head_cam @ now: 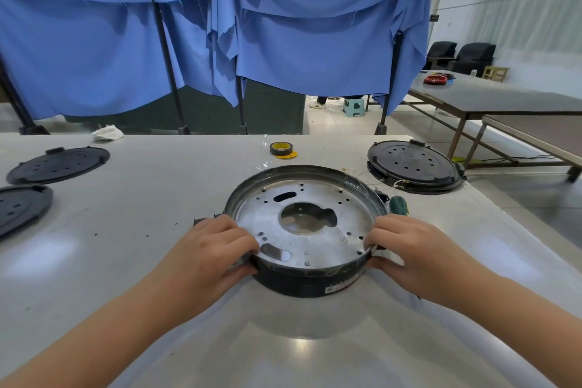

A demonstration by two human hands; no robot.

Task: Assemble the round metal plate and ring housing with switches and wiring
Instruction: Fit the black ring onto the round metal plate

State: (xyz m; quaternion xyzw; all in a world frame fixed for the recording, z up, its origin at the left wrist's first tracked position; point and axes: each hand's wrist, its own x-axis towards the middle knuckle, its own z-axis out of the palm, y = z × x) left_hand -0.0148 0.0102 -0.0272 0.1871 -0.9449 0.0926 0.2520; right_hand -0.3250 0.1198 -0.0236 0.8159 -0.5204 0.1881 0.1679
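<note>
A dark ring housing (310, 282) stands on the white table (126, 261) in front of me. Inside it lies a round silver metal plate (315, 249) with a large centre cut-out and many small holes. My left hand (211, 250) grips the housing's left rim, fingers curled over the edge onto the plate. My right hand (409, 250) grips the right rim the same way, fingertips at the plate's edge. Thin white wires (382, 179) trail on the table behind the housing, towards the right.
A green-handled screwdriver (398, 205) lies just right of the housing. A roll of yellow-cored tape (281, 149) sits behind it. Black round covers lie at back right (415, 167) and at far left (58, 164) (19, 208). A crumpled cloth (107, 132) sits by the far edge.
</note>
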